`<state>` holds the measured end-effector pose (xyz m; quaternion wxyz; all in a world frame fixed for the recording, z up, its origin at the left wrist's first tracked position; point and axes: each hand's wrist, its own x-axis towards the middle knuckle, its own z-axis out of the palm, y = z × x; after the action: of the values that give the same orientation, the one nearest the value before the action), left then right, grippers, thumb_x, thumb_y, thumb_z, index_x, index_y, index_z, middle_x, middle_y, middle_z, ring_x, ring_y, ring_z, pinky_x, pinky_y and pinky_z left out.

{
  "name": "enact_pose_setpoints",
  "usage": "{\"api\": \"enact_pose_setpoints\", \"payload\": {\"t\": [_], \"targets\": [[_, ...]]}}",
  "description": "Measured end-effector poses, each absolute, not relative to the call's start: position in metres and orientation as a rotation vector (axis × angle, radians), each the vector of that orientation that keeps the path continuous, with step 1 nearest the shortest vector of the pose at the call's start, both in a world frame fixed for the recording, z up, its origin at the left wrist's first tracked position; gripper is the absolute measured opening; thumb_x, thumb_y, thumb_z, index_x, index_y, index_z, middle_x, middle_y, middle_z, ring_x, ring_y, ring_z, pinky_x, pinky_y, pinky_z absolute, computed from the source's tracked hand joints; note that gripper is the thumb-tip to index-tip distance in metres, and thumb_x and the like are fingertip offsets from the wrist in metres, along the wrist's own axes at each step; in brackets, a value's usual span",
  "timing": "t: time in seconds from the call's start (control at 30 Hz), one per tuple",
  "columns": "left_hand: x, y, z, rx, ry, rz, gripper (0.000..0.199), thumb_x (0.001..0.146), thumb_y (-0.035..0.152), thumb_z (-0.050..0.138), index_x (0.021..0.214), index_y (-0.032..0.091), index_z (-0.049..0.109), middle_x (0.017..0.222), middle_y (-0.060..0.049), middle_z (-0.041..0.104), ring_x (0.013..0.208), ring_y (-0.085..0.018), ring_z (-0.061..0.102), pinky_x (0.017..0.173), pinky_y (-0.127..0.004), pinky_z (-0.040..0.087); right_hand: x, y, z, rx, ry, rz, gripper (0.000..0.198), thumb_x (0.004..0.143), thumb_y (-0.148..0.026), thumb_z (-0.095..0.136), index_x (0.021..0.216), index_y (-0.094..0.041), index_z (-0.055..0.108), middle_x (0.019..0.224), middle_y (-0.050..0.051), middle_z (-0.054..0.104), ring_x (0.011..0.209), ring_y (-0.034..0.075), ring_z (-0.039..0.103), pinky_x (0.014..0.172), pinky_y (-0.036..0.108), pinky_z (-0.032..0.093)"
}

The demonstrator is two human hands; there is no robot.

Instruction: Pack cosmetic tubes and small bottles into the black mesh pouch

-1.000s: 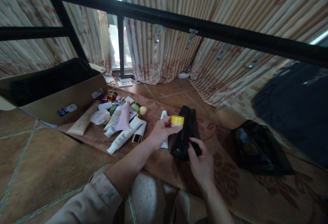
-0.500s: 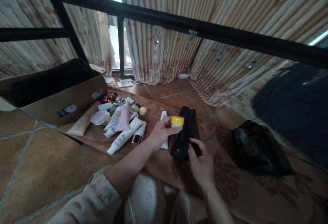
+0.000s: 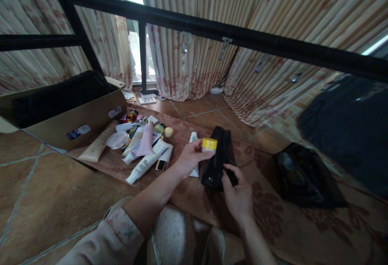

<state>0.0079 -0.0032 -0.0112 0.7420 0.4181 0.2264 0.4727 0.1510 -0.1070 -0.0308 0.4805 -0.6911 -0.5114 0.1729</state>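
- I count one small round jar with a yellow lid and pale body (image 3: 209, 144), held over the left side of one black rectangular pouch (image 3: 220, 156); whether they touch, I can't tell.
- One slim white tube (image 3: 194, 171) lies just left of the pouch, partly behind the left hand (image 3: 190, 158).
- One glossy black plastic bag (image 3: 307, 178) lies well to the right; one open brown cardboard box (image 3: 93, 118) stands at far left.
- Near the box I count one large beige tube (image 3: 99, 141), one clear round flat container (image 3: 118, 139), one pink tube (image 3: 147, 139) and one white tube with black print (image 3: 147, 163); the remaining pile overlaps too much to count.
- The brown patterned cloth-covered surface (image 3: 257, 166) leaves room between pouch and plastic bag; its near edge runs by the person's legs (image 3: 173, 226).
- The left hand reaches from lower left, thumb and fingers pinching the jar roughly upright.
- The right hand (image 3: 239, 192) comes from below, thumb and index finger pinching the pouch's near right side.
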Motion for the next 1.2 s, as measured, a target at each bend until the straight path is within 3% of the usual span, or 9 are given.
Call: {"api": "enact_pose_setpoints", "payload": {"t": [0.47, 1.2], "targets": [[0.0068, -0.0069, -0.0051, 0.855, 0.561, 0.99, 0.035, 0.059, 0.022, 0.082, 0.09, 0.013, 0.067, 0.08, -0.002, 0.068, 0.074, -0.012, 0.06, 0.076, -0.027, 0.046, 0.1499, -0.1075, -0.0295, -1.706, -1.232, 0.439, 0.032, 0.083, -0.045, 0.056, 0.103, -0.021, 0.066, 0.099, 0.007, 0.069, 0.09, 0.023, 0.064, 0.079, 0.035, 0.049], [0.0081, -0.0069, -0.0062, 0.773, 0.604, 1.003, 0.029, 0.06, 0.019, 0.077, 0.087, 0.013, 0.068, 0.088, -0.004, 0.067, 0.079, -0.014, 0.061, 0.074, -0.029, 0.05, 0.1486, -0.1075, -0.0292, -1.704, -1.223, 0.436, 0.033, 0.083, -0.044, 0.056, 0.103, -0.02, 0.067, 0.098, 0.008, 0.071, 0.089, 0.024, 0.064, 0.079, 0.036, 0.049]]}}
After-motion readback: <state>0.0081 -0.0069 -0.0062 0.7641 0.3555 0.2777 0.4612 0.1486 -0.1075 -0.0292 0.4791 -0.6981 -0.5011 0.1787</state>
